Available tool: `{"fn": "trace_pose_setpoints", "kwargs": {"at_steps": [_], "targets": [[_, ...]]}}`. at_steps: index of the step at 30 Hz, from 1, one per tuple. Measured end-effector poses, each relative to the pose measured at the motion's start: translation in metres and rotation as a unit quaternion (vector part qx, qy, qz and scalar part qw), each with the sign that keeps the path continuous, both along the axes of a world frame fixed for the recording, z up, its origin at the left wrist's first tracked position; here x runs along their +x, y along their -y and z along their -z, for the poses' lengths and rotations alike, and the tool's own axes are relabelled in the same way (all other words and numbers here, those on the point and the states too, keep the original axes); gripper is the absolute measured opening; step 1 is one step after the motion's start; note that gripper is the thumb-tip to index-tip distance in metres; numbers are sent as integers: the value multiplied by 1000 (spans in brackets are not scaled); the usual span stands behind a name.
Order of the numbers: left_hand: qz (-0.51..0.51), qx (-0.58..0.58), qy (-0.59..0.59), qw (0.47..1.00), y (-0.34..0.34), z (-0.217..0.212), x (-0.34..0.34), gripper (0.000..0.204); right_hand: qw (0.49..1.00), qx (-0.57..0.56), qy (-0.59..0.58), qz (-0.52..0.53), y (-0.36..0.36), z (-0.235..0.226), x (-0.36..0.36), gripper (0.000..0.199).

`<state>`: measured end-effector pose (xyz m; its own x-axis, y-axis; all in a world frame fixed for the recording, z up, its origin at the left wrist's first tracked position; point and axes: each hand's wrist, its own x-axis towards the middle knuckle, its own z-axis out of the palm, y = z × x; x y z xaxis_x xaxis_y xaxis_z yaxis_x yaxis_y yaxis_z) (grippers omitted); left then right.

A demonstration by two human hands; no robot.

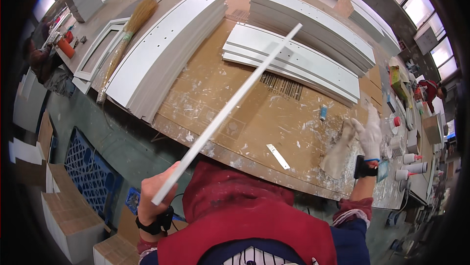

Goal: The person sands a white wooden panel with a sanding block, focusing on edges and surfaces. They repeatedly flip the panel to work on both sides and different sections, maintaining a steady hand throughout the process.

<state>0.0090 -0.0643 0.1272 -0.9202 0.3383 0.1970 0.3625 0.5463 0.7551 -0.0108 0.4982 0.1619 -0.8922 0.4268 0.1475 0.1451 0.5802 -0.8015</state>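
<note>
My left hand, bare and with a black band at the wrist, is closed around the near end of a long, thin white strip. The strip slants up and away across the table, its far end over a short stack of white boards. On the table's right side, my right hand wears a pale work glove, fingers stretched forward and thumb apart, with nothing visible in it. Next to it lies a stained, pale cloth or glove. A small blue cylinder and a flat white piece rest on the cardboard.
Stacks of white boards stand at the left and back. A straw broom lies across a white frame. White bottles and tubs crowd the right edge. A blue crate and cartons stand lower left. Other people sit farther off.
</note>
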Motion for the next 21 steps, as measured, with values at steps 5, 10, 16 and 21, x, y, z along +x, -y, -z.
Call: {"fn": "trace_pose_setpoints", "kwargs": {"at_steps": [5, 10, 16, 21], "targets": [[61, -167, -205, 962, -40, 15, 2, 36, 880, -462, 76, -82, 146, 19, -23, 59], [48, -271, -267, 924, -55, 46, 12, 35, 830, -531, 77, -154, 209, 61, -58, 48], [-241, 88, -123, 959, -47, 87, 17, 56, 896, -410, -65, -159, 232, 98, -62, 26], [-53, 715, 347, 605, -31, 108, 19, 72, 917, -333, -82, -202, 226, 105, -63, 29]]}}
